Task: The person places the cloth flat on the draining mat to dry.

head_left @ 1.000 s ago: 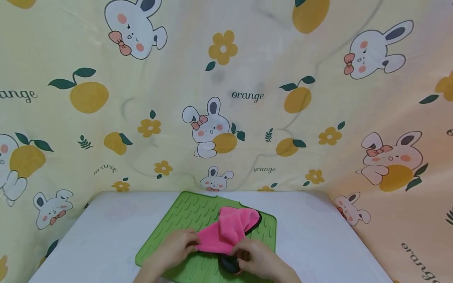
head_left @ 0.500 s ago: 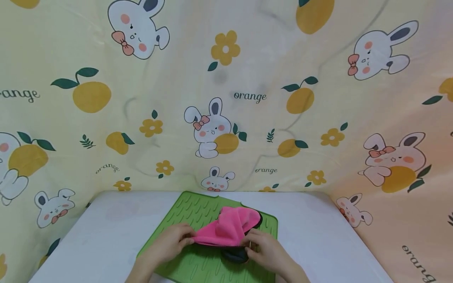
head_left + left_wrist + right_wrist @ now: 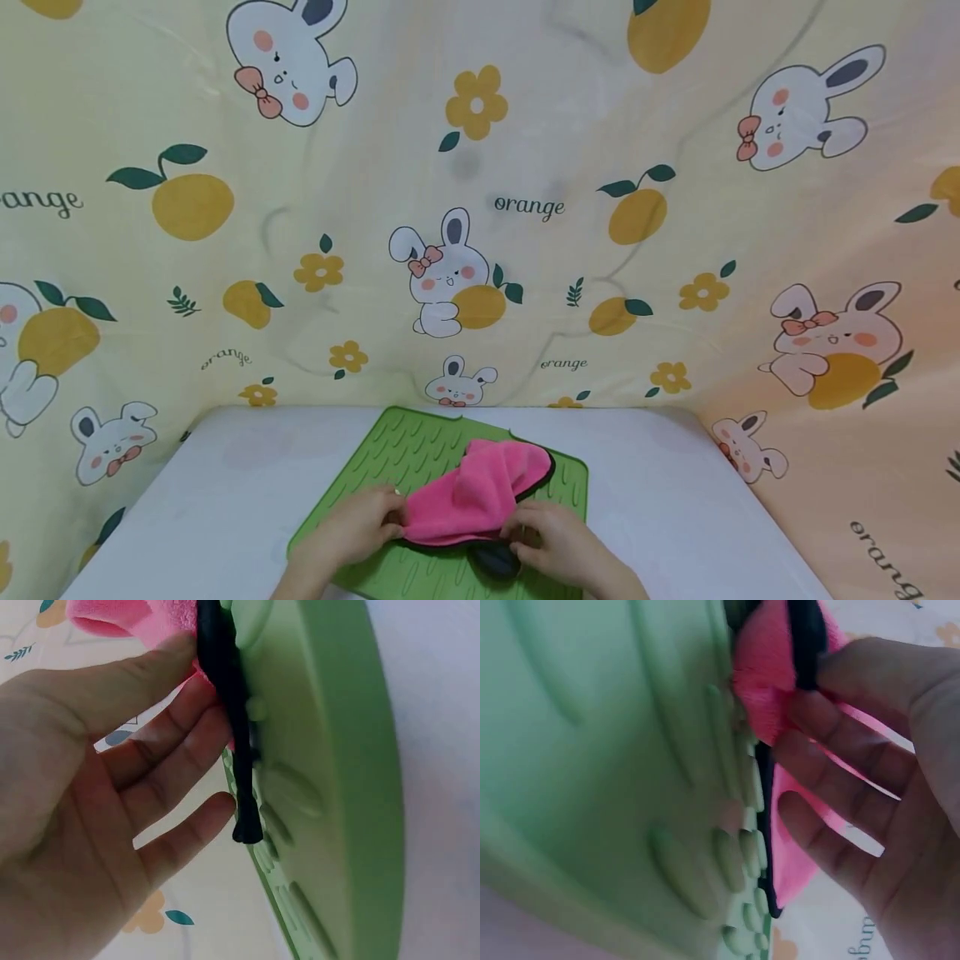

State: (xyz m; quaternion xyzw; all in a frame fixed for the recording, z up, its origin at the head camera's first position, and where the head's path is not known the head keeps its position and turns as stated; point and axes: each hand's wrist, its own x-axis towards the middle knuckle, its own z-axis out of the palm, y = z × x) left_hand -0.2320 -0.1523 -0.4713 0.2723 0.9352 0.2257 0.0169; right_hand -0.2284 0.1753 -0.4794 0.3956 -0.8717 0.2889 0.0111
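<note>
A pink fleecy cloth with black edging [image 3: 450, 508] lies bunched on a green ridged mat [image 3: 397, 450]. With thumb and fingers, my left hand [image 3: 360, 525] pinches its near left edge; in the left wrist view the black edging [image 3: 225, 675] hangs past those fingertips. My right hand [image 3: 558, 542] pinches the cloth's near right part, and the right wrist view shows the pink fabric [image 3: 765, 667] between thumb and forefinger. Beneath the front edge, a dark rounded thing [image 3: 495, 561] shows beside the right fingers; its kind cannot be made out.
The mat lies at an angle on a white tabletop [image 3: 660, 483]. Behind and at both sides hangs a pale curtain [image 3: 525, 275] printed with rabbits, oranges and flowers.
The cloth's front edge rose, then came down again, pulled out further left with the left hand. The right hand shifted slightly right. The far fold of the cloth stayed put.
</note>
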